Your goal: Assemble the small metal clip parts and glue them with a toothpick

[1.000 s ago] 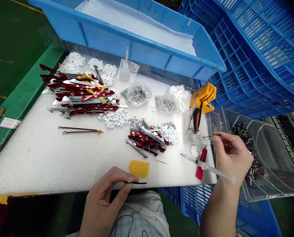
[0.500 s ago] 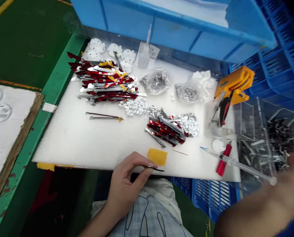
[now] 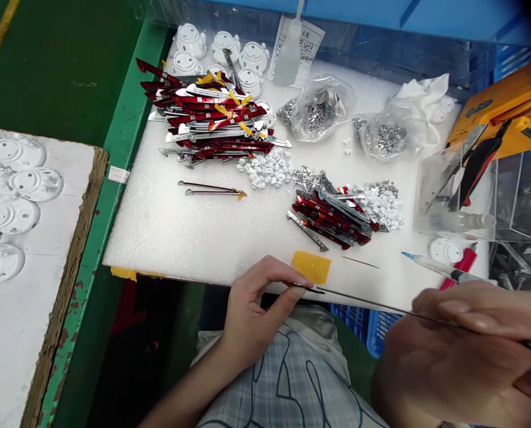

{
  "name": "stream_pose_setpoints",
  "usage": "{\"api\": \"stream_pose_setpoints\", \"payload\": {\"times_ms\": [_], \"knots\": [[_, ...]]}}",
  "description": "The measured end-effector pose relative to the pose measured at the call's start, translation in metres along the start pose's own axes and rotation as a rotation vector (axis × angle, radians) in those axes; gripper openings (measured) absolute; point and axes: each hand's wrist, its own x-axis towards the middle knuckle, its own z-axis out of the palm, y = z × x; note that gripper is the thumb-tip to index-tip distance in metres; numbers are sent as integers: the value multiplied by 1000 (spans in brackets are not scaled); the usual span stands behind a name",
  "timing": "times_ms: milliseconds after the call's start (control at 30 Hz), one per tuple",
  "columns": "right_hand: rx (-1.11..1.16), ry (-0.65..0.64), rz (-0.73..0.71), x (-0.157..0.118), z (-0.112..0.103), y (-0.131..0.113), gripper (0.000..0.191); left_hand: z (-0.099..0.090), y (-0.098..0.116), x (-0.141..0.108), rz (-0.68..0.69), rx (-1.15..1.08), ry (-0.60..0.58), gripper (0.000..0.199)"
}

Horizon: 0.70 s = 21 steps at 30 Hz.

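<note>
In my left hand (image 3: 265,306) a small thin dark piece (image 3: 312,289) is pinched between thumb and forefinger above the board's front edge. A long thin dark strip (image 3: 381,305) extends from my right hand (image 3: 465,351), whose fingers close around it at the lower right. The strip's far tip is beside the dark piece; whether they touch I cannot tell. Just beyond my left fingers, a yellow patch (image 3: 312,267) lies on the white foam board (image 3: 158,238). To its right rests a thin brown stick (image 3: 361,262).
Red and silver strips form a large pile (image 3: 211,119) and a smaller pile (image 3: 332,217). Small white parts (image 3: 267,168) lie between them. Behind are bags of metal bits (image 3: 321,110), a squeeze bottle (image 3: 288,56) and white round parts (image 3: 225,47). A syringe (image 3: 430,266) and pliers (image 3: 479,166) are right.
My right hand has come in from the far right and now holds a long dark strip beside my left hand. My left hand keeps its pinch. The whole view has shifted.
</note>
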Motion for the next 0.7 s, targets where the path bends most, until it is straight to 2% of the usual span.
{"api": "stream_pose_setpoints", "payload": {"times_ms": [67, 100, 200, 400, 700], "knots": [[24, 137, -81, 5, 11, -1, 32, 0, 0, 0, 11, -14, 0, 10], [28, 141, -99, 6, 15, -1, 33, 0, 1, 0, 16, -21, 0, 9], [13, 48, -63, 5, 16, -3, 30, 0, 1, 0, 16, -35, -1, 9], [50, -8, -19, 1, 11, -7, 25, 1, 1, 1, 20, -21, -4, 10], [40, 5, 5, 2, 10, -7, 22, 1, 0, 0, 7, -9, -2, 10]]}}
